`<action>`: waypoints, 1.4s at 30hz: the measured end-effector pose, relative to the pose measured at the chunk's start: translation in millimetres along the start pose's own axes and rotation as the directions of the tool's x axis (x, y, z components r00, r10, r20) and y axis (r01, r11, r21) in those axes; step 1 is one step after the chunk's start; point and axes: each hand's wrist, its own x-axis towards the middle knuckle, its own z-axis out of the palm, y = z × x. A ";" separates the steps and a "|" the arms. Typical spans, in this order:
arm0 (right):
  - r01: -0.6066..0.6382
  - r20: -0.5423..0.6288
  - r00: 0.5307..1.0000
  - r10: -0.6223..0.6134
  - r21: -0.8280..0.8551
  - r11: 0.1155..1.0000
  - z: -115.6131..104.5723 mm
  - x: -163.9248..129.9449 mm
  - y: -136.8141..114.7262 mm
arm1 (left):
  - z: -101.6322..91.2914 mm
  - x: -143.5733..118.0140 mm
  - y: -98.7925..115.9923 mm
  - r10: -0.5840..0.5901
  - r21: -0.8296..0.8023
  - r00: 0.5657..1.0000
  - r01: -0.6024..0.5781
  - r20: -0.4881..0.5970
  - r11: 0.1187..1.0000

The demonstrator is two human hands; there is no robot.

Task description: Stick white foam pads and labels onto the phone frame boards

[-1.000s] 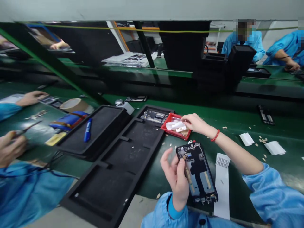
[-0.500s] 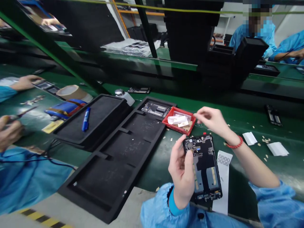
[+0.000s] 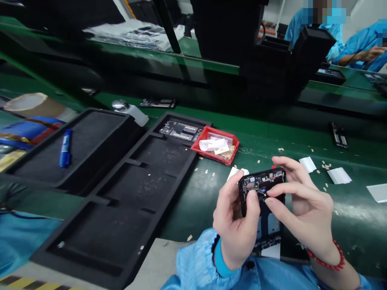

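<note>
An opened smartphone [image 3: 266, 225] with bare circuit boards is tilted up in front of me. My left hand [image 3: 237, 219] grips its left edge, the thumb pressing on the board near the top. Over the upper right of the phone, my right hand [image 3: 305, 205] has thumb and index finger pinched together close to a small thin cable [image 3: 261, 192]. What lies between those fingertips, if anything, is too small to make out. Other fingers of the right hand are at the phone's right edge. Partly hidden under the phone is a white sheet [image 3: 272, 250].
Left of the phone stands a red bin [image 3: 215, 159] with white paper pieces. Beside it lies a long black foam tray [image 3: 169, 193], another phone assembly [image 3: 180, 131] in its far compartment. A blue marker [image 3: 65, 148] rests on a black block. Folded papers [image 3: 339, 176] lie at right.
My right hand has come from beside the red bin to the phone's top, fingers pinched over the board. My left hand still holds the phone. The view has shifted right.
</note>
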 end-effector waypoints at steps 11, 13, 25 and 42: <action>0.016 -0.123 0.992 -0.012 0.034 0.999 7.3 -0.2 -10.7 | 2.9 -1.9 10.7 0.095 0.047 0.993 -0.092 -0.069 0.995; 0.015 -0.158 0.987 -0.007 0.051 0.999 10.1 -0.8 -11.8 | 3.2 -2.2 11.8 0.100 0.047 0.992 -0.096 -0.083 0.994; -0.064 -0.207 0.974 0.090 0.131 0.989 16.7 -3.5 -16.6 | 5.4 -5.4 18.1 0.099 0.102 0.987 -0.087 -0.126 0.991; 0.007 -0.219 0.976 0.011 0.083 0.997 18.1 -7.4 -14.5 | 9.0 3.0 23.4 0.092 0.117 0.984 -0.074 -0.155 0.990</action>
